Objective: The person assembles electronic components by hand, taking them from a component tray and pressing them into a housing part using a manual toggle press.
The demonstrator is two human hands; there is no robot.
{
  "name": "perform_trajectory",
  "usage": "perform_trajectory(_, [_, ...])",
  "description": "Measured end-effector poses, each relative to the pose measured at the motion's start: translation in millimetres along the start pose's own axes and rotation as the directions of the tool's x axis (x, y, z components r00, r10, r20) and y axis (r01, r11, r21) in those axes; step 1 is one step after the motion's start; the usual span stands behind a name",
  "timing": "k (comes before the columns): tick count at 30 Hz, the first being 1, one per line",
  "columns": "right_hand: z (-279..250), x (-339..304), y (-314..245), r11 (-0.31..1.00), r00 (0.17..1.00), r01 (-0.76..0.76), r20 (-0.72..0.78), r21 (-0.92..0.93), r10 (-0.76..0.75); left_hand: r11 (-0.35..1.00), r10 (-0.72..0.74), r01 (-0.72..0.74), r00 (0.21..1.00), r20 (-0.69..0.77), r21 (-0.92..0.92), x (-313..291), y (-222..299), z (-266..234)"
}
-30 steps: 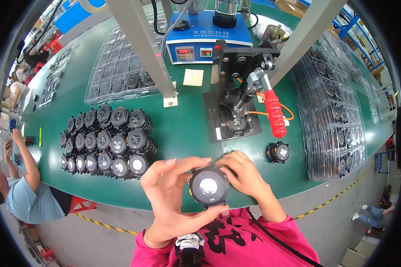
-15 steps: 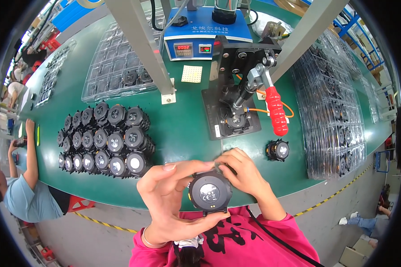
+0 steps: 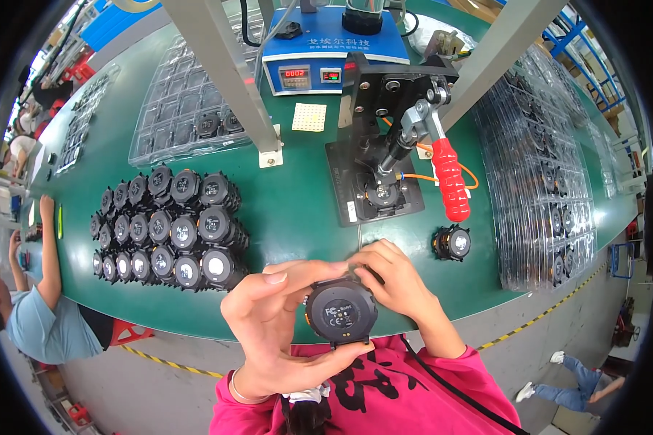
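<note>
Currently, black watch case (image 3: pixel 340 313) in the left hand (image 3: pixel 270 326).

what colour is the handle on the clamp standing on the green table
The handle is bright red, seen best in the head view.

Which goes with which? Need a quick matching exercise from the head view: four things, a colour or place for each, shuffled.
Things:
1. lever handle
2. box with two displays
3. tabletop
4. nearest watch body

Colour or place:
A. green
B. held by the person's left hand
C. red
D. mostly blue

Pairs: 1-C, 2-D, 3-A, 4-B
</note>
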State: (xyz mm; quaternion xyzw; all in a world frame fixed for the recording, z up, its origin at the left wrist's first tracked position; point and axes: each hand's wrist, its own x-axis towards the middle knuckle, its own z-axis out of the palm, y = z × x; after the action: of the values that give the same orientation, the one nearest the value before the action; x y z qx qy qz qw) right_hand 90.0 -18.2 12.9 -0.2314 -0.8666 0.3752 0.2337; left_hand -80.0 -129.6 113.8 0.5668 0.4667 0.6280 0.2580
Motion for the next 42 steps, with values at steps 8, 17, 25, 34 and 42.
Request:
perform_trajectory(8, [-2,1,-3,1.0,1.0,0.014,-0.011,-0.012,-0.014,0.754,-0.346,0.32,0.936,0.067,-0.574,-4,-7,5])
perform_trajectory(17, [0,-1,0,0.999,0.998,0.045,-0.041,0.021,-0.044,0.222,-0.563,0.456,0.782,0.268,-0.862,5,-7,4])
perform_trajectory(25, [0,0,4,0.999,0.998,0.038,-0.04,0.026,-0.037,0.219,-0.575,0.437,0.78,0.246,-0.872,9,-10,6])
perform_trajectory(34, [2,-1,-2,0.999,0.999,-0.033,-0.012,0.04,0.034,0.819,-0.477,0.397,0.872,-0.107,-0.415,-5,-83,13])
perform_trajectory(42, [0,26,-15,0.854,0.735,0.327,-0.677,0.405,0.039,0.748,-0.228,0.174,0.974,0.002,0.64,-19,-113,19])
